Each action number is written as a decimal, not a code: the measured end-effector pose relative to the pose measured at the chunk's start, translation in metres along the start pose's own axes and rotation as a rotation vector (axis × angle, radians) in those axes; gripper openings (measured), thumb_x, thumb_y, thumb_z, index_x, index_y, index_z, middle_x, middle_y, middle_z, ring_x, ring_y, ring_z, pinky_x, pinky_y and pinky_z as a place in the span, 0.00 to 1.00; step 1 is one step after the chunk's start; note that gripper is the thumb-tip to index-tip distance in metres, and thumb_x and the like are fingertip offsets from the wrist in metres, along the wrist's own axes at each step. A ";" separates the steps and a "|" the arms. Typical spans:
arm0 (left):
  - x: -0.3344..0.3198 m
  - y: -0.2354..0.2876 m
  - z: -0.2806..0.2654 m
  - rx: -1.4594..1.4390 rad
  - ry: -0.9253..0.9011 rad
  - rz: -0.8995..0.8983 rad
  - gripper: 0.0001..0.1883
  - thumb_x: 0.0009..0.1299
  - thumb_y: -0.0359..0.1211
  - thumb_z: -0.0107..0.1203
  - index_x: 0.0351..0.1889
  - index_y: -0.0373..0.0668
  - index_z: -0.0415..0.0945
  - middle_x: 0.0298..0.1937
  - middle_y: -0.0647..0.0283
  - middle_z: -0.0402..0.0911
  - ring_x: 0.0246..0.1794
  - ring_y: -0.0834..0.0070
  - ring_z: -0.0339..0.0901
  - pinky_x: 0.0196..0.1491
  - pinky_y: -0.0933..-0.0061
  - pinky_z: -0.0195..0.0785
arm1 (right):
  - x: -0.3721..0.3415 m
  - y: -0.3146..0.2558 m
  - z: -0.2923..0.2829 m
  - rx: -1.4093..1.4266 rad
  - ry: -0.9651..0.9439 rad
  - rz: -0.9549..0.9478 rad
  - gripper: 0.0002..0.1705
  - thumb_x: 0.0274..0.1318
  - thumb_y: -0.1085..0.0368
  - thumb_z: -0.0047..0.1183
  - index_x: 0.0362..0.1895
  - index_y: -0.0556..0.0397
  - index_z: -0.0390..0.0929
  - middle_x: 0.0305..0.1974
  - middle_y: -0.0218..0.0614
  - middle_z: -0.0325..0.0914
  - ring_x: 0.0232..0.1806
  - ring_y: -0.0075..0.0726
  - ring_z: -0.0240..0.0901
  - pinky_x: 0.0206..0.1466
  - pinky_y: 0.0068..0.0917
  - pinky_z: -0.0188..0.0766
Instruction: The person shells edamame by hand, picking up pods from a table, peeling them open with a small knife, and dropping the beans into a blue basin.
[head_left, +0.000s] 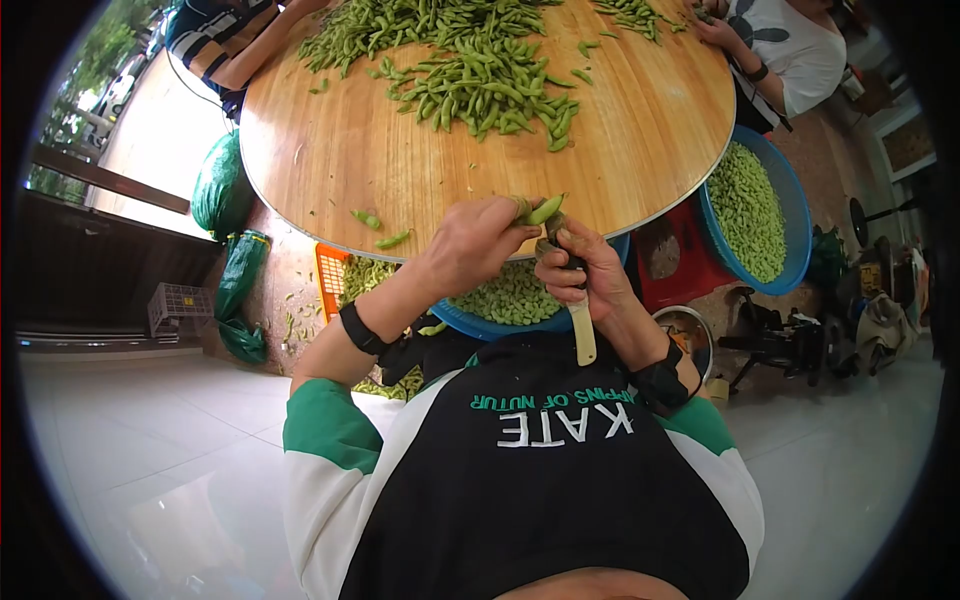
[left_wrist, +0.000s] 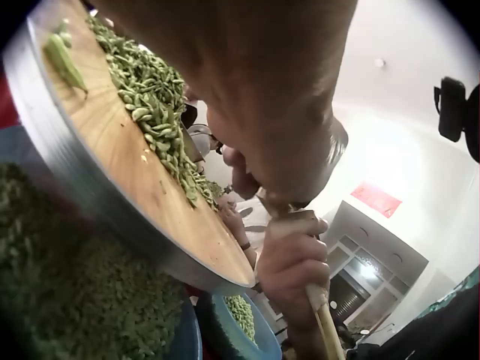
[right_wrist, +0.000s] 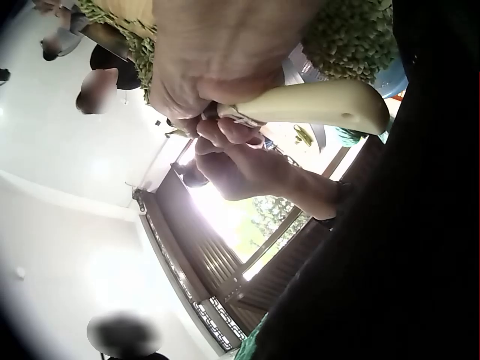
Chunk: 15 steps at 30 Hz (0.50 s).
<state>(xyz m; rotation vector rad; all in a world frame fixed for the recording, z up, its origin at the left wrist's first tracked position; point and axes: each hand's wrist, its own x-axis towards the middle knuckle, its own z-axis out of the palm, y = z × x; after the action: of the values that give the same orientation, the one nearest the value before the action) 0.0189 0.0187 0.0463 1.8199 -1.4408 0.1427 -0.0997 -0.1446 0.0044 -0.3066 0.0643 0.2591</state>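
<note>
My left hand (head_left: 470, 240) pinches a green soybean pod (head_left: 545, 210) near the table's front edge. Just to its right, my right hand (head_left: 597, 268) grips a knife-like tool with a cream handle (head_left: 583, 335), which points down toward my body. The tool's working end is mostly hidden by fingers, close to the pod's end. In the right wrist view the cream handle (right_wrist: 322, 105) shows from the side, its inner end covered by my hand. Beneath both hands, a blue basin (head_left: 470, 325) holds shelled green beans (head_left: 515, 300).
A round wooden table (head_left: 640, 120) bears a large pile of pods (head_left: 480, 90). Two loose pods (head_left: 395, 240) lie near its front edge. Another blue basin (head_left: 797, 225) of beans stands right, an orange basket (head_left: 328, 280) left. People sit at the table's far sides.
</note>
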 end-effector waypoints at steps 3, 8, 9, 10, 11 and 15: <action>0.003 0.009 0.003 -0.506 -0.009 -0.395 0.09 0.69 0.31 0.54 0.41 0.35 0.77 0.24 0.59 0.77 0.23 0.76 0.74 0.26 0.74 0.67 | -0.003 -0.002 0.007 -0.011 0.005 -0.033 0.11 0.66 0.65 0.44 0.51 0.48 0.69 0.28 0.32 0.67 0.17 0.17 0.52 0.13 0.12 0.52; 0.000 0.002 0.013 -0.765 -0.020 -0.672 0.08 0.70 0.30 0.52 0.41 0.34 0.78 0.24 0.60 0.77 0.22 0.77 0.73 0.26 0.74 0.67 | -0.004 -0.006 0.005 -0.381 0.126 -0.149 0.12 0.65 0.67 0.45 0.51 0.54 0.70 0.31 0.32 0.70 0.18 0.17 0.56 0.15 0.13 0.54; -0.001 0.001 0.017 -0.698 -0.027 -0.660 0.07 0.70 0.30 0.52 0.38 0.34 0.77 0.24 0.58 0.78 0.21 0.72 0.75 0.26 0.72 0.67 | -0.005 -0.005 0.004 -0.625 0.222 -0.221 0.12 0.64 0.68 0.46 0.51 0.56 0.70 0.32 0.32 0.71 0.19 0.17 0.59 0.17 0.14 0.56; -0.005 0.003 0.020 -0.699 -0.026 -0.664 0.07 0.70 0.30 0.52 0.38 0.34 0.77 0.24 0.58 0.78 0.21 0.72 0.75 0.26 0.72 0.67 | -0.004 -0.003 0.003 -0.624 0.223 -0.217 0.12 0.64 0.68 0.46 0.51 0.56 0.70 0.32 0.32 0.71 0.19 0.17 0.59 0.17 0.14 0.56; -0.009 0.007 0.022 -0.521 -0.019 -0.563 0.07 0.69 0.29 0.52 0.35 0.34 0.75 0.25 0.54 0.77 0.22 0.65 0.75 0.26 0.68 0.67 | -0.002 -0.001 0.006 -0.857 0.306 -0.341 0.13 0.62 0.69 0.49 0.51 0.57 0.70 0.33 0.32 0.72 0.21 0.18 0.62 0.21 0.15 0.59; -0.012 0.016 0.029 -0.237 0.092 -0.304 0.06 0.66 0.28 0.53 0.30 0.35 0.70 0.25 0.47 0.74 0.25 0.47 0.74 0.27 0.58 0.65 | 0.008 0.005 0.004 -1.317 0.402 -0.727 0.18 0.54 0.72 0.56 0.49 0.59 0.71 0.32 0.31 0.72 0.28 0.24 0.70 0.31 0.19 0.66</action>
<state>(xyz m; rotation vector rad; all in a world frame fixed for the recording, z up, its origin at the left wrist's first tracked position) -0.0096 0.0095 0.0283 1.7854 -1.0543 -0.0939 -0.0935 -0.1369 0.0064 -1.6494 0.1682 -0.5429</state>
